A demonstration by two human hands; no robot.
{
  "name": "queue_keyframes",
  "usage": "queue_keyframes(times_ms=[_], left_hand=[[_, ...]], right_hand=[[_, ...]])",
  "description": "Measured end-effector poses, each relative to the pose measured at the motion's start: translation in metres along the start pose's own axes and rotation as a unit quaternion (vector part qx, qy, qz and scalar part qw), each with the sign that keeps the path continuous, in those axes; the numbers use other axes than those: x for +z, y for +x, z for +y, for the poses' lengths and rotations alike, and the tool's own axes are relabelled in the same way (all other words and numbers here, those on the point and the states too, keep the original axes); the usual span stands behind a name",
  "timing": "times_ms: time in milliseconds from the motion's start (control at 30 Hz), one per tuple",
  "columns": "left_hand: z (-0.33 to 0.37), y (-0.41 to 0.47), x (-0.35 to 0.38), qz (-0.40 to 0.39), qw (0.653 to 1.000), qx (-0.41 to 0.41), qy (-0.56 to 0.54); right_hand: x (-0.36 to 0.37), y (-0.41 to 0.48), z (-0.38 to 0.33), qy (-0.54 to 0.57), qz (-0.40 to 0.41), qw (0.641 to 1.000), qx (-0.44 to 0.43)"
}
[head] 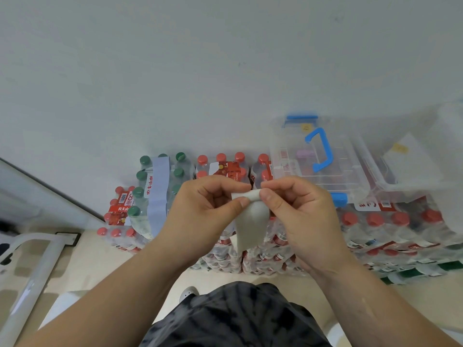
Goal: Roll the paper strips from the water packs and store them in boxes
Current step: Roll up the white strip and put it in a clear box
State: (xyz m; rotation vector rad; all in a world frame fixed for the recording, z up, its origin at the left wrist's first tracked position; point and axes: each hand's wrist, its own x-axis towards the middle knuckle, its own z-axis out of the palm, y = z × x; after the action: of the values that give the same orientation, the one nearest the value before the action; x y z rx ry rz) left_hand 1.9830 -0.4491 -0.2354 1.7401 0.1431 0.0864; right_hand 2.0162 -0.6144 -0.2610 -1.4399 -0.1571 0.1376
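Paper strip (251, 222): left grip (208, 205), right grip (298, 209)

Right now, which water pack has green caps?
The upper-left pack, banded by a pale blue strip; the packs beside it show red caps.

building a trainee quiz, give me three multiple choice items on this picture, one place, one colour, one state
1. Where does the clear box with the blue handle stand? A on the floor; B on the water packs; C on a chair.
2. What colour are the caps beside the pale strip at left? A green; B yellow; C black.
3. How is the held paper strip? A partly rolled, tail hanging; B flat; C crumpled into a ball.
Answers: B, packs show under it; A, green caps flank it; A, left hand and right hand pinch the roll, tail below.
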Motion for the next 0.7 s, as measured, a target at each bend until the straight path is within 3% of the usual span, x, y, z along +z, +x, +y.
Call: queue_keyframes(times_ms=[233,700], left_hand=[[0.0011,0.0007,0.0005,-0.014,0.998,-0.024,-0.049],[0.008,-0.0038,0.0022,-0.016,1.0,0.0,-0.012]], right_hand=[[-0.0005,-0.0002,-0.0022,0.022,0.017,1.0,-0.011],[-0.003,-0.0047,-0.0018,-0.02,0.014,0.998,-0.053]])
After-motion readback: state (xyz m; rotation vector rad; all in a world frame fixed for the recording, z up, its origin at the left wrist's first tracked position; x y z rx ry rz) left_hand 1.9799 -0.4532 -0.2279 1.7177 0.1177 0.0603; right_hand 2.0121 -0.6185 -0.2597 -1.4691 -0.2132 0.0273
